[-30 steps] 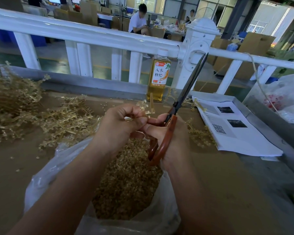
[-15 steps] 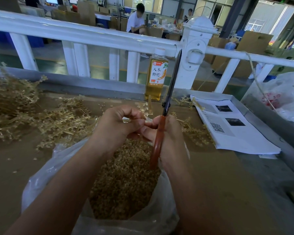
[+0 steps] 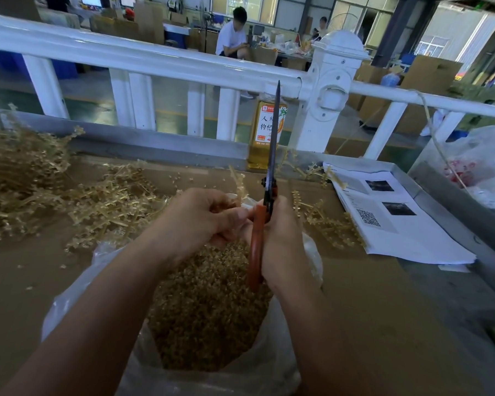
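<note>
Orange-handled metal scissors [image 3: 270,172] stand straight up in the middle of the scene, with the two dark blades shut together and the tip pointing to the far side. The right hand [image 3: 283,238] has its fingers curled tight round the orange handles. Just to the left, the left hand [image 3: 195,221] is touching it, with fingers and thumb bent in to pinch a small golden plastic twig [image 3: 238,182] that sticks up beside the blades. Both hands are held over a big clear plastic bag [image 3: 77,287] that lies open on the brown table [image 3: 383,310], near the person. The bag is full of tiny golden plastic bits [image 3: 206,310]. On the left side of the table is a big heap of golden plastic branches [image 3: 26,178]. On the far side, behind the blades, stands a bottle of yellow drink [image 3: 262,132], close to a white railing [image 3: 155,61]. On the right lie white paper sheets [image 3: 397,224] with small dark pictures and a square code.
</note>
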Tool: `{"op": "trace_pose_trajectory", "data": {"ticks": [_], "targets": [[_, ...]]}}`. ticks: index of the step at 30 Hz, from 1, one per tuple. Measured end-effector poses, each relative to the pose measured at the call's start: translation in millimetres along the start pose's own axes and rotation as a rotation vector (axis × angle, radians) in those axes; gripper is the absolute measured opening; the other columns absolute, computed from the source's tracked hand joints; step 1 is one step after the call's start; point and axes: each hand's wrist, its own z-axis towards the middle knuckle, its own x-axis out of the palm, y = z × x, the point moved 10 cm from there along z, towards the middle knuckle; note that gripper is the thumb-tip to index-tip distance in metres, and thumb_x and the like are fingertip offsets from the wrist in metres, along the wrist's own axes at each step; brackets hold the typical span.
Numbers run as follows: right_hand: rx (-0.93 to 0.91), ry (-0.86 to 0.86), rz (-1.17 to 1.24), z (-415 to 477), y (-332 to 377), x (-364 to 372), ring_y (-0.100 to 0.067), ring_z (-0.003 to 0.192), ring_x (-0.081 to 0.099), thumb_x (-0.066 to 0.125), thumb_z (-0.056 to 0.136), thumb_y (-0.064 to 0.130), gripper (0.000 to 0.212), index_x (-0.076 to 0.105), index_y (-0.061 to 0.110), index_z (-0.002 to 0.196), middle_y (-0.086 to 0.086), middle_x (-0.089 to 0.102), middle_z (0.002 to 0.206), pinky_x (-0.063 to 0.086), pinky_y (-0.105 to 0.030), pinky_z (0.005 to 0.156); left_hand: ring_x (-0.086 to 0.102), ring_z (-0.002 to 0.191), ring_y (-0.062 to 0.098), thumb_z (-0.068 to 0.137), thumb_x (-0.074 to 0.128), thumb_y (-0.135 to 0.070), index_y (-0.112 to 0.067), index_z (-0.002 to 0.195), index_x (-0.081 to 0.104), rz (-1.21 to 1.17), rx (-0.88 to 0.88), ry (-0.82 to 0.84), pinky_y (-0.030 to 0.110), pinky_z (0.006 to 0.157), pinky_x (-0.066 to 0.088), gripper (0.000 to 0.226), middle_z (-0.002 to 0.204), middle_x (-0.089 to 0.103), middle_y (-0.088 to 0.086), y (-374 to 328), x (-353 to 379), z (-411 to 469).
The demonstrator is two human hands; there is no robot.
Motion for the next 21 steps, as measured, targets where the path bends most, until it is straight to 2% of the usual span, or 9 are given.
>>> {"op": "trace_pose_trajectory", "data": {"ticks": [2,3,4,5,6,10,15,19,21], "targets": [[0.032,0.012,0.062,1.3,-1.4,1.9,-0.039,0.097,0.051,0.040,0.062,0.041,0.017,0.037,0.028,0.072,-0.010,0.049,0.085,0.041,-0.057,0.096,0.062,0.054,0.008,0.081,0.065,-0.016,-0.012,0.072,0.068,-0.022,-0.002,-0.034,0.018,0.054,0.053,0.010,0.058,0.068,0.000,-0.5,-2.3,0.7],[0.032,0.023,0.053,2.4,-3.7,1.6,-0.037,0.095,0.054,0.043,0.063,0.044,0.020,0.037,0.027,0.072,-0.009,0.050,0.087,0.045,-0.047,0.096,0.062,0.052,0.008,0.081,0.065,-0.015,-0.011,0.072,0.068,-0.033,0.002,-0.045,0.018,0.052,0.052,0.011,0.057,0.067,0.000,-1.8,-2.1,0.9],[0.017,0.027,-0.005,3.9,-3.5,0.7,-0.029,0.089,0.058,0.051,0.070,0.044,0.021,0.037,0.028,0.072,-0.004,0.052,0.087,0.050,-0.029,0.089,0.061,0.050,0.008,0.082,0.064,-0.014,-0.010,0.071,0.067,-0.043,0.011,-0.060,0.017,0.050,0.051,0.012,0.054,0.065,0.000,-3.2,-2.1,0.9],[-0.004,0.025,-0.075,5.0,-2.9,-1.6,-0.016,0.079,0.058,0.059,0.079,0.037,0.025,0.037,0.028,0.073,0.001,0.053,0.083,0.048,-0.012,0.074,0.060,0.048,0.008,0.084,0.063,-0.012,-0.009,0.070,0.066,-0.052,0.021,-0.085,0.017,0.048,0.050,0.015,0.053,0.063,0.000,-4.6,-2.6,0.9],[-0.026,0.000,-0.127,5.5,-1.9,-5.7,-0.009,0.072,0.056,0.064,0.083,0.027,0.029,0.037,0.028,0.074,0.004,0.053,0.079,0.045,-0.007,0.062,0.059,0.047,0.008,0.085,0.062,-0.011,-0.008,0.069,0.065,-0.060,0.031,-0.116,0.018,0.046,0.049,0.017,0.052,0.062,0.000,-5.7,-4.0,0.4],[-0.046,-0.024,-0.085,0.8,2.7,-15.7,-0.020,0.082,0.065,0.070,0.081,0.017,0.029,0.042,0.023,0.077,-0.007,0.065,0.086,0.055,-0.031,0.069,0.053,0.046,0.013,0.091,0.056,-0.013,0.000,0.075,0.063,-0.070,0.074,-0.177,0.020,0.042,0.043,0.021,0.061,0.062,0.018,-11.2,-3.2,-2.0],[0.050,0.040,0.217,2.0,3.9,-9.0,-0.025,0.080,0.065,0.062,0.081,-0.009,0.030,0.044,0.015,0.074,-0.011,0.061,0.079,0.054,-0.033,0.076,0.045,0.040,0.008,0.096,0.046,-0.014,-0.007,0.070,0.059,-0.094,0.090,-0.267,0.017,0.038,0.036,0.030,0.046,0.050,-0.001,-13.5,-8.8,-3.4],[0.101,0.118,0.309,0.7,1.4,3.6,-0.020,0.068,0.057,0.044,0.095,-0.001,0.023,0.046,0.010,0.075,-0.010,0.054,0.075,0.052,-0.026,0.065,0.041,0.040,0.004,0.097,0.044,-0.016,-0.010,0.072,0.059,-0.110,0.097,-0.316,0.017,0.038,0.033,0.029,0.043,0.046,-0.008,-14.8,-16.7,-4.4],[0.089,0.082,0.278,0.5,0.4,0.5,-0.021,0.074,0.061,0.054,0.088,-0.006,0.025,0.045,0.012,0.073,-0.006,0.057,0.074,0.055,-0.031,0.073,0.039,0.039,0.002,0.096,0.044,-0.017,-0.012,0.070,0.059,-0.047,0.127,-0.320,0.016,0.039,0.032,0.030,0.040,0.045,-0.010,-19.2,-17.8,-5.5]]}}
